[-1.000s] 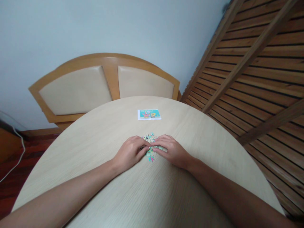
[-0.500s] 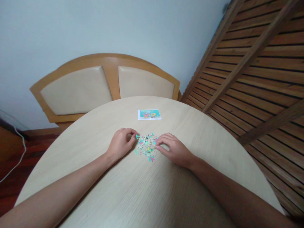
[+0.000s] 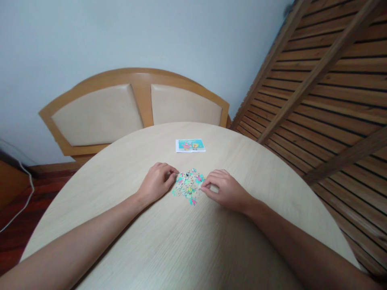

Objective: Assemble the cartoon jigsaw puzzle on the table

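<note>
A small heap of loose jigsaw puzzle pieces point(image 3: 188, 186) lies on the table between my hands, some teal, pink or yellow and others pale side up. At the heap's left edge, my left hand point(image 3: 157, 180) pinches a puzzle piece between thumb and forefinger, mostly covered by the fingertips. My right hand point(image 3: 226, 190) is closed in a pinch at the right edge, with a small pale puzzle piece at its fingertips. Beyond the heap lies a picture sheet point(image 3: 191, 146) showing a pink and a yellow cartoon figure on teal.
The round pale wooden table point(image 3: 145, 241) fills the foreground. Against the wall behind it stands a wooden headboard-like back point(image 3: 141, 92) with cream padded panels. A slatted wooden panel point(image 3: 326, 80) leans at the right. A white cable point(image 3: 29, 193) hangs at the far left.
The teal piece at my left fingertips has gone from sight, and those fingers reach slightly further right. My right hand has drawn slightly right, uncovering pink and teal pieces.
</note>
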`<action>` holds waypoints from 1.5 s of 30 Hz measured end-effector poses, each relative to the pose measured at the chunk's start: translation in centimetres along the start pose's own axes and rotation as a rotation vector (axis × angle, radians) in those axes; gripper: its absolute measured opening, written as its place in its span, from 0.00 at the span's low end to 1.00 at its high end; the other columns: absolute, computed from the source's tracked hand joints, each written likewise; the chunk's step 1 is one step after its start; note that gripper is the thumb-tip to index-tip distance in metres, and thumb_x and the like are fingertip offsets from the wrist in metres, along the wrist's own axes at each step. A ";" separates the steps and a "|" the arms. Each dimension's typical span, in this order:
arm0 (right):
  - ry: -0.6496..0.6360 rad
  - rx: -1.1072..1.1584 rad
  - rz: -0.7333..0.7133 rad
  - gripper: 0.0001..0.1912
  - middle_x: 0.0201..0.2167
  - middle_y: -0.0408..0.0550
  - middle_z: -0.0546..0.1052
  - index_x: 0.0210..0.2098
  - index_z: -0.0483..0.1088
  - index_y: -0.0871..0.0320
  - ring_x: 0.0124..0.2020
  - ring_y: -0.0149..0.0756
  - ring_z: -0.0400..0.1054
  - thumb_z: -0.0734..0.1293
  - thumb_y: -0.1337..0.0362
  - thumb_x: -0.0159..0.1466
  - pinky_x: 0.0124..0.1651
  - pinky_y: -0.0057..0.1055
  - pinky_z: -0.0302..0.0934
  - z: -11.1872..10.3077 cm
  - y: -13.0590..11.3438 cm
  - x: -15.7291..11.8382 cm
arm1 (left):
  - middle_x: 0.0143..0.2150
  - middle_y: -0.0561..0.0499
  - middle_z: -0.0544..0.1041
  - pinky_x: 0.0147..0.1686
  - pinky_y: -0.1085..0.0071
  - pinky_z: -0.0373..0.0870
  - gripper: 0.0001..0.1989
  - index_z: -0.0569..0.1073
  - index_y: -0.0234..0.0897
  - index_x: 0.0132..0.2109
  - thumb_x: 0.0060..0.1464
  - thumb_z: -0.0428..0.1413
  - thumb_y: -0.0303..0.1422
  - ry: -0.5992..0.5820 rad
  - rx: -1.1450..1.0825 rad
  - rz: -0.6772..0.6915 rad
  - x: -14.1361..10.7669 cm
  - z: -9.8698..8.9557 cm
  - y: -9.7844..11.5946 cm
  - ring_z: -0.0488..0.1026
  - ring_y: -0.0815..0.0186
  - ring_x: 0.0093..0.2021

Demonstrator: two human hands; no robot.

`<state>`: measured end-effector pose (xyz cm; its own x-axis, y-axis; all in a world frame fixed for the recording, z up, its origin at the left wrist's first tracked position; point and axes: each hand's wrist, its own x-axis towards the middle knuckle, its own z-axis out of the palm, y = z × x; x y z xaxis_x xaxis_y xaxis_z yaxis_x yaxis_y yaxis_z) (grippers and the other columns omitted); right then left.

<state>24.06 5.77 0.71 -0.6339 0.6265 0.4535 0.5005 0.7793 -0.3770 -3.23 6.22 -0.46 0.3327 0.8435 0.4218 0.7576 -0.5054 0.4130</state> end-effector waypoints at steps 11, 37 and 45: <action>-0.163 -0.035 -0.126 0.07 0.26 0.41 0.78 0.30 0.74 0.54 0.31 0.34 0.71 0.68 0.68 0.65 0.42 0.34 0.57 -1.3 -0.2 -0.6 | 0.45 0.45 0.77 0.50 0.59 0.69 0.10 0.74 0.40 0.50 0.68 0.50 0.34 -0.315 0.016 0.478 -0.7 -2.6 1.8 0.74 0.58 0.47; -0.089 -0.202 0.263 0.08 0.41 0.49 0.82 0.43 0.78 0.55 0.44 0.45 0.75 0.70 0.63 0.64 0.48 0.42 0.64 -2.0 2.4 -1.1 | 0.42 0.47 0.76 0.47 0.65 0.71 0.07 0.75 0.40 0.45 0.67 0.53 0.34 -0.401 -0.028 0.423 -0.6 -3.7 0.1 0.74 0.60 0.44; -0.090 -0.187 0.242 0.11 0.44 0.50 0.79 0.46 0.78 0.55 0.48 0.46 0.73 0.70 0.60 0.65 0.52 0.43 0.63 -1.5 2.1 -1.2 | 0.40 0.47 0.76 0.44 0.66 0.70 0.10 0.75 0.39 0.44 0.70 0.49 0.33 -0.374 -0.031 0.460 -0.5 -3.7 0.1 0.73 0.61 0.42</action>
<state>26.76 6.69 0.53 -0.5285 0.7970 0.2924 0.7379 0.6016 -0.3061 -5.39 5.14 2.33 0.8027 0.5404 0.2524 0.4735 -0.8347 0.2811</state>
